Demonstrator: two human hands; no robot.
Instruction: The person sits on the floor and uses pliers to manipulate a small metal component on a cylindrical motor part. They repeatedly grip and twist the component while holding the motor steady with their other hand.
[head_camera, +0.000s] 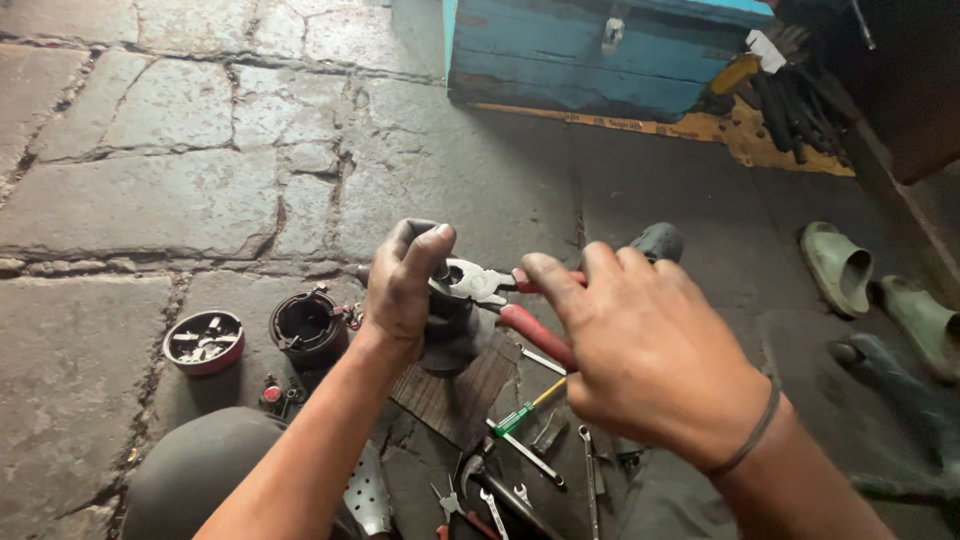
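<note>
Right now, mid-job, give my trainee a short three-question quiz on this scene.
1. True or false: the right hand holds red-handled pliers.
2. What does the left hand grip? A) dark cylindrical part B) blue toolbox C) green sandal
3. What sits in the round red dish on the stone floor?

Key: 1 true; 2 A; 3 small metal bits.
</note>
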